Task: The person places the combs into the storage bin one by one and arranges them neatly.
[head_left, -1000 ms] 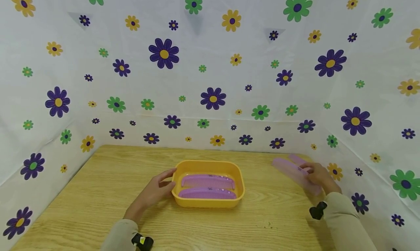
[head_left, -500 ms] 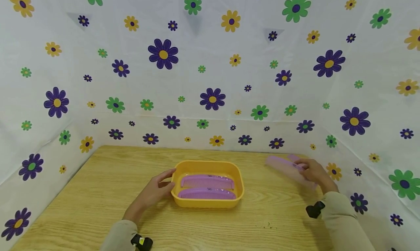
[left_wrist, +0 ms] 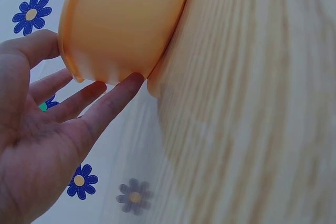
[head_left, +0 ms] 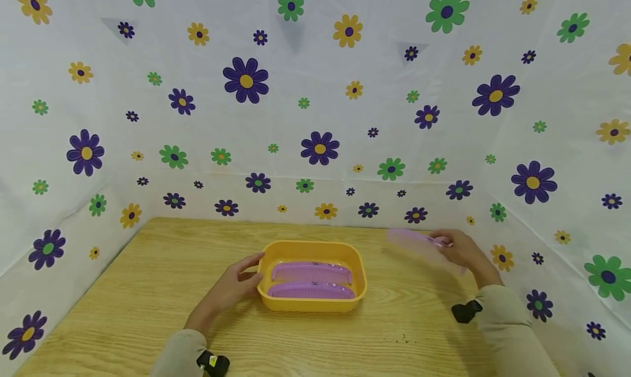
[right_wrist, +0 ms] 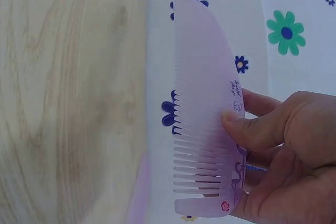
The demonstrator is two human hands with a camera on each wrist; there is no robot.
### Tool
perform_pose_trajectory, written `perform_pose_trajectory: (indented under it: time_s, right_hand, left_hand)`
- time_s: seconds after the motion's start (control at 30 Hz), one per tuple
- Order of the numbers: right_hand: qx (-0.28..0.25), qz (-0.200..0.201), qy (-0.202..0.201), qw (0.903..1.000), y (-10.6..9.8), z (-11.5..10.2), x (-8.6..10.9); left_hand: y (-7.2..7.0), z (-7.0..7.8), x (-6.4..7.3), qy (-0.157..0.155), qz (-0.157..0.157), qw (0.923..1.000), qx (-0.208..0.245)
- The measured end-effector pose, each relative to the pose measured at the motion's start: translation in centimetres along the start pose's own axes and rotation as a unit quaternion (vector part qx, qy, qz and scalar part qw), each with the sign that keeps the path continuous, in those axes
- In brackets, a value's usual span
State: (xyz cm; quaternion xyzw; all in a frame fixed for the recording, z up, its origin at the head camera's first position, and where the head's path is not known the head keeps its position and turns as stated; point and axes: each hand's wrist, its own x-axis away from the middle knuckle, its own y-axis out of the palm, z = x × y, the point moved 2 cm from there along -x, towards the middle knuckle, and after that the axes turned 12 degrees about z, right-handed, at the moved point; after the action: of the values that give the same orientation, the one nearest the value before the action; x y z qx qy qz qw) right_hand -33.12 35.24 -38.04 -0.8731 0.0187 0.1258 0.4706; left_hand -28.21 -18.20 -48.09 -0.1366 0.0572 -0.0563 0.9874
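Note:
A yellow plastic tub [head_left: 313, 306] stands on the wooden table, with two purple combs, a rear one [head_left: 310, 272] and a front one [head_left: 310, 292], lying side by side in it. My left hand [head_left: 229, 289] touches the tub's left end; in the left wrist view its fairly straight fingers [left_wrist: 113, 100] rest against the outer wall. At the right, my right hand [head_left: 460, 251] pinches a pale purple comb [right_wrist: 205, 77] by its spine, above the table. Its teeth point left in the right wrist view. Part of another purple comb [right_wrist: 139, 195] shows at that view's bottom edge.
The wooden table [head_left: 162, 273] backs onto a white sheet [head_left: 276, 119] printed with flowers, which also rises at both sides. Some small dark specks [head_left: 405, 340] lie on the tabletop at the front right.
My right hand has lifted the comb and carried it a little left and away from me, and the comb has turned flatter. The left hand and tub have stayed put.

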Motion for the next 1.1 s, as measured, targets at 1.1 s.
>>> perform_pose_trajectory:
  time_s: [1.1]
  right_hand:
    - [-0.007, -0.017, -0.096, 0.9952, 1.6, -7.9, -0.8]
  left_hand:
    - [-0.1, 0.2, 0.1, 0.015, -0.008, 0.9998, 0.007]
